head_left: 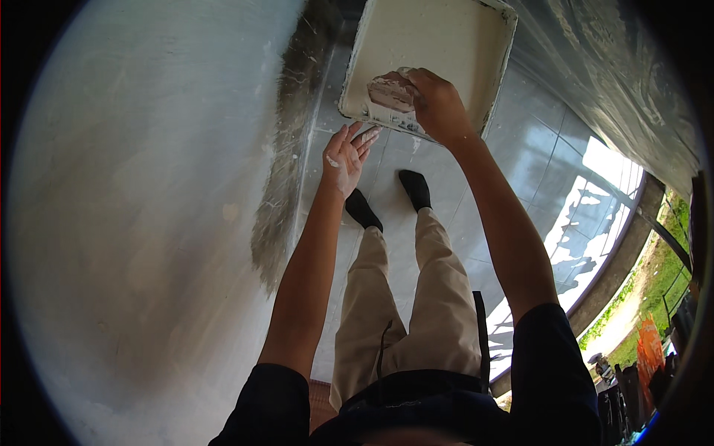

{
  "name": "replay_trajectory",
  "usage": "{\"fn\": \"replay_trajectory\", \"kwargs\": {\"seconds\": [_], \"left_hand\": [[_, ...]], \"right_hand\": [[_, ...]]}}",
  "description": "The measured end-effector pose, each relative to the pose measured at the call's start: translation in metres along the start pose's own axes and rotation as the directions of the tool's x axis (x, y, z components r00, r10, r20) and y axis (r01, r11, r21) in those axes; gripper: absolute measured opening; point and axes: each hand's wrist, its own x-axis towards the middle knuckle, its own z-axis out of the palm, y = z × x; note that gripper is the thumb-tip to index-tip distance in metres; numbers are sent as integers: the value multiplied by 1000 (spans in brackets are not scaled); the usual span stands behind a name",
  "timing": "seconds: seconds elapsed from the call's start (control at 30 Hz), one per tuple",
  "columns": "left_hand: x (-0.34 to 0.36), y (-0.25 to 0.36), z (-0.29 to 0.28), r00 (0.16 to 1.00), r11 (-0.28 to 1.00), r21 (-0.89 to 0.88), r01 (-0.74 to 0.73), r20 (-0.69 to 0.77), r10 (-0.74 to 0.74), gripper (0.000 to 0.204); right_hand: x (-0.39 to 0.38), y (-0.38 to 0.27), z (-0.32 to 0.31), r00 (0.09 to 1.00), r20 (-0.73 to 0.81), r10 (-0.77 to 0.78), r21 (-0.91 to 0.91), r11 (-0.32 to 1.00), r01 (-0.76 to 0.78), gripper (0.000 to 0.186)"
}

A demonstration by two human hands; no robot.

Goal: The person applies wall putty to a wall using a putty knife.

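Head view, looking down. White square tray (446, 30) of pale plaster sits on the tiled floor (535, 149) ahead of the feet, top centre, just beside the wall (134, 186) on the left. R hand (439, 104) reaches over the tray's near edge, fingers curled shut around a flat trowel-like tool (390, 91); blade smeared w/ plaster and resting on the near rim, handle hidden under the palm, so exact tool type is prob. a plastering trowel but not certain. L hand (347, 154) hangs free just below and left of the tray, apart from it: fingers straight and loosely spread, palm showing, holding nothing, white smears on palm and fingertips. Tray contents: smooth, off-white, filling most of the basin; rim crusted w/ dried drips. Dark socks (414, 187) and beige trousers (416, 297) below.
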Motion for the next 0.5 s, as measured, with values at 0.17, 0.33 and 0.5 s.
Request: {"fn": "replay_trajectory", "kwargs": {"seconds": [0.17, 0.33, 0.5], "left_hand": [[-4, -3, 5, 1000, 998, 62, 7, -18, -6, 59], [-1, -7, 4, 1000, 997, 71, 2, -2, -2, 60], [0, -7, 3, 1000, 997, 79, 2, -3, -1, 64]], "right_hand": [[25, 5, 18, 972, 214, -97, -41, 993, 109, 30], [28, 10, 32, 963, 231, -137, -78, 984, 158, 31], [32, 13, 33, 963, 247, -109, -107, 984, 139, 30]]}}
